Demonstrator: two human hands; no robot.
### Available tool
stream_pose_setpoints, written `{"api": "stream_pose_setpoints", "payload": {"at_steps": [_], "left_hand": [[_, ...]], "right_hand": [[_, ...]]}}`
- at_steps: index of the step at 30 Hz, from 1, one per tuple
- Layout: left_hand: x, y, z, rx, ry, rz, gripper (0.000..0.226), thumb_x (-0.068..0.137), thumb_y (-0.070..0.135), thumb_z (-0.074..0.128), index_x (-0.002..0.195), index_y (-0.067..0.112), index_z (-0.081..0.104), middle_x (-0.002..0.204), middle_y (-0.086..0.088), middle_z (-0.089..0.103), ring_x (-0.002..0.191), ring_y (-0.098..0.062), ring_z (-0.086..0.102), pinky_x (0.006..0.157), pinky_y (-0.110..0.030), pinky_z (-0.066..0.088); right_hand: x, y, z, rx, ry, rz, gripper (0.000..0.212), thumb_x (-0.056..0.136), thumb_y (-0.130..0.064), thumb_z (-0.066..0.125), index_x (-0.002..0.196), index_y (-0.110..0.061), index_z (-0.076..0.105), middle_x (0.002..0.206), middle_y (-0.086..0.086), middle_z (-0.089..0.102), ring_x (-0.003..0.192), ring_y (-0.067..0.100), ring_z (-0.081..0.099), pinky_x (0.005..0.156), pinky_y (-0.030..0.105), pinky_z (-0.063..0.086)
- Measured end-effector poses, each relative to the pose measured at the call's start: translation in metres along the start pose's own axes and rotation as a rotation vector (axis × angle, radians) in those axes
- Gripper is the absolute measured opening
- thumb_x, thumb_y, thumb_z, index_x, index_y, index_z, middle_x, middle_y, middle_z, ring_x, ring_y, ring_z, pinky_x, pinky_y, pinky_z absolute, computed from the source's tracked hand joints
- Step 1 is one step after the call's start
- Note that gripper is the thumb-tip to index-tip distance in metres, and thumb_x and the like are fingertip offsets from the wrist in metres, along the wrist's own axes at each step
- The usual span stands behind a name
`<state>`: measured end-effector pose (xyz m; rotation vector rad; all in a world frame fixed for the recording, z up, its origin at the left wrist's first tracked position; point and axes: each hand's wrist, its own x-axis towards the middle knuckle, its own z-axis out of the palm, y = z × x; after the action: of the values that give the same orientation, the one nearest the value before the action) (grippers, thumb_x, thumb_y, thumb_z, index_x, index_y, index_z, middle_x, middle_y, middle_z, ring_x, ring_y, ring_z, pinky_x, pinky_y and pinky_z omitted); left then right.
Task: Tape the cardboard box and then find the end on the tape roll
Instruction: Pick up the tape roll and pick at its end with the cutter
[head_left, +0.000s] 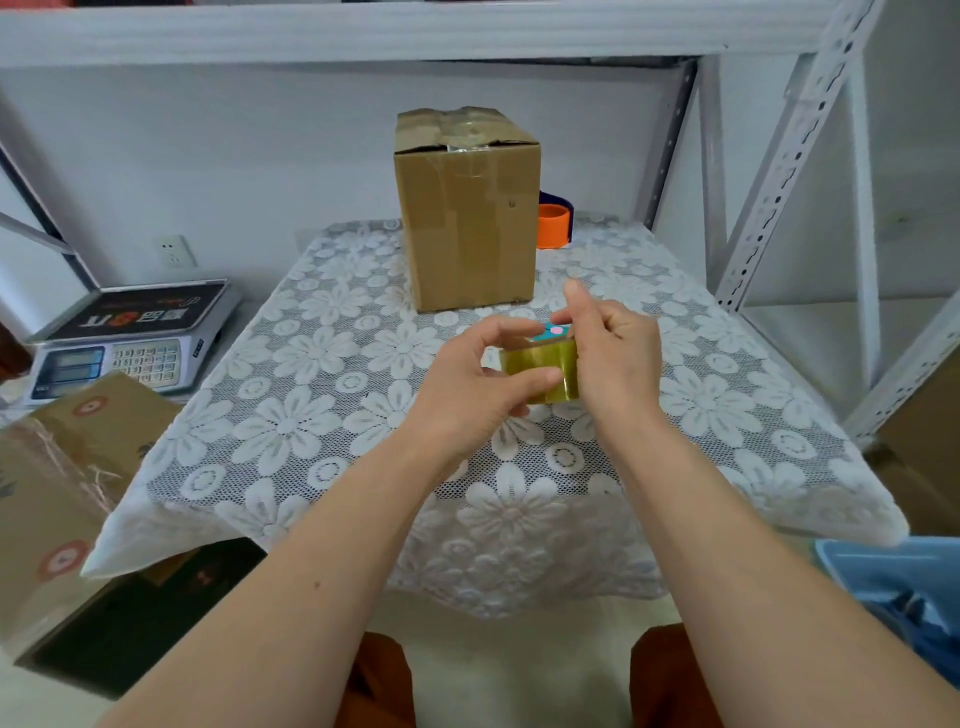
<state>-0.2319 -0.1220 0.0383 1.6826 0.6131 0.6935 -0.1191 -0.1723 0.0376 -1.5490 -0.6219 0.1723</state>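
A brown cardboard box (467, 218) stands upright at the far middle of the table, its top flaps closed under clear tape. In front of it, above the table, both hands hold a yellowish roll of clear tape (540, 369) with a teal core. My left hand (467, 389) grips the roll from the left, thumb on its outer face. My right hand (608, 353) holds the right side, with the index finger raised and the fingertips at the roll's top edge. The tape's loose end is not visible.
A white lace cloth (322, 364) covers the small table. An orange tape dispenser (553, 226) sits behind the box at the right. A weighing scale (130, 338) and cardboard boxes (62, 483) lie left; metal shelving (810, 130) stands right, a blue bin (904, 582) at lower right.
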Motion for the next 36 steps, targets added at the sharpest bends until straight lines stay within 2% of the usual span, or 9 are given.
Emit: {"api": "stream_pose_setpoints", "payload": {"at_steps": [4, 9, 14, 19, 22, 27, 31, 34, 36], "left_hand": [[-0.0034, 0.0027, 0.0024, 0.137, -0.049, -0.010, 0.027, 0.080, 0.027, 0.073, 0.105, 0.021, 0.064, 0.105, -0.009, 0.063, 0.053, -0.009, 0.062, 0.053, -0.021, 0.053], [-0.0029, 0.0042, -0.0023, 0.146, -0.081, -0.034, 0.025, 0.078, 0.027, 0.075, 0.089, 0.011, 0.060, 0.095, -0.019, 0.069, 0.066, -0.028, 0.070, 0.071, -0.049, 0.055], [-0.0023, 0.0032, -0.0056, 0.116, -0.162, -0.018, 0.018, 0.085, 0.015, 0.068, 0.091, 0.005, 0.054, 0.095, -0.015, 0.067, 0.073, -0.020, 0.070, 0.075, -0.034, 0.059], [-0.0047, 0.0031, -0.0063, 0.150, -0.213, -0.062, 0.014, 0.090, 0.016, 0.062, 0.097, 0.007, 0.053, 0.105, -0.016, 0.068, 0.085, -0.026, 0.073, 0.087, -0.052, 0.053], [-0.0060, 0.0056, -0.0050, 0.106, -0.211, -0.068, 0.020, 0.082, 0.021, 0.071, 0.092, 0.010, 0.056, 0.102, -0.015, 0.070, 0.082, -0.024, 0.073, 0.085, -0.049, 0.055], [-0.0026, 0.0018, -0.0009, 0.035, -0.131, -0.090, 0.019, 0.083, 0.019, 0.070, 0.086, 0.008, 0.055, 0.094, -0.016, 0.067, 0.077, -0.030, 0.073, 0.086, -0.053, 0.054], [0.0001, 0.0001, -0.0025, -0.148, -0.126, -0.129, 0.016, 0.088, 0.013, 0.063, 0.095, 0.001, 0.056, 0.080, -0.010, 0.055, 0.072, -0.026, 0.070, 0.087, -0.051, 0.055], [0.0017, 0.0028, -0.0033, -0.292, -0.158, -0.160, 0.015, 0.092, 0.010, 0.056, 0.101, -0.002, 0.055, 0.068, -0.008, 0.042, 0.053, -0.008, 0.060, 0.089, -0.048, 0.054], [0.0022, 0.0042, -0.0034, -0.352, -0.192, -0.166, 0.018, 0.092, 0.007, 0.055, 0.105, -0.006, 0.055, 0.071, -0.011, 0.042, 0.056, -0.010, 0.057, 0.088, -0.048, 0.055]], "right_hand": [[0.0014, -0.0028, -0.0024, 0.030, -0.005, 0.061, 0.042, 0.089, -0.046, 0.056, 0.061, -0.017, 0.066, 0.073, 0.001, 0.067, 0.075, 0.022, 0.066, 0.079, 0.042, 0.056], [-0.0022, -0.0052, -0.0014, 0.030, -0.046, 0.049, 0.040, 0.088, -0.045, 0.058, 0.056, -0.021, 0.064, 0.078, 0.001, 0.070, 0.080, 0.025, 0.067, 0.081, 0.044, 0.055], [-0.0014, -0.0046, -0.0015, 0.049, -0.049, 0.046, 0.046, 0.087, -0.043, 0.061, 0.049, -0.018, 0.057, 0.082, 0.002, 0.072, 0.077, 0.021, 0.066, 0.081, 0.045, 0.054], [0.0016, -0.0015, -0.0037, 0.036, -0.038, 0.033, 0.050, 0.087, -0.042, 0.061, 0.044, -0.017, 0.052, 0.082, 0.001, 0.072, 0.082, 0.024, 0.068, 0.083, 0.046, 0.053], [0.0039, -0.0015, -0.0049, 0.056, -0.046, 0.026, 0.051, 0.087, -0.041, 0.062, 0.040, -0.021, 0.055, 0.080, 0.000, 0.071, 0.081, 0.023, 0.068, 0.083, 0.046, 0.053], [0.0031, -0.0033, -0.0053, 0.010, -0.059, -0.024, 0.051, 0.090, -0.041, 0.056, 0.051, -0.009, 0.058, 0.079, -0.001, 0.070, 0.077, 0.014, 0.066, 0.082, 0.041, 0.053], [0.0057, -0.0076, -0.0089, 0.104, -0.021, -0.070, 0.038, 0.097, -0.033, 0.046, 0.064, -0.020, 0.061, 0.078, -0.007, 0.064, 0.073, -0.003, 0.055, 0.072, 0.015, 0.045], [0.0017, -0.0077, -0.0060, 0.090, -0.066, -0.091, 0.026, 0.097, -0.029, 0.046, 0.085, -0.022, 0.068, 0.093, -0.006, 0.064, 0.083, -0.001, 0.055, 0.076, 0.017, 0.043], [-0.0001, -0.0083, -0.0051, 0.081, -0.108, -0.080, 0.024, 0.097, -0.028, 0.045, 0.096, -0.021, 0.069, 0.100, -0.005, 0.063, 0.089, 0.002, 0.055, 0.080, 0.020, 0.043]]}}
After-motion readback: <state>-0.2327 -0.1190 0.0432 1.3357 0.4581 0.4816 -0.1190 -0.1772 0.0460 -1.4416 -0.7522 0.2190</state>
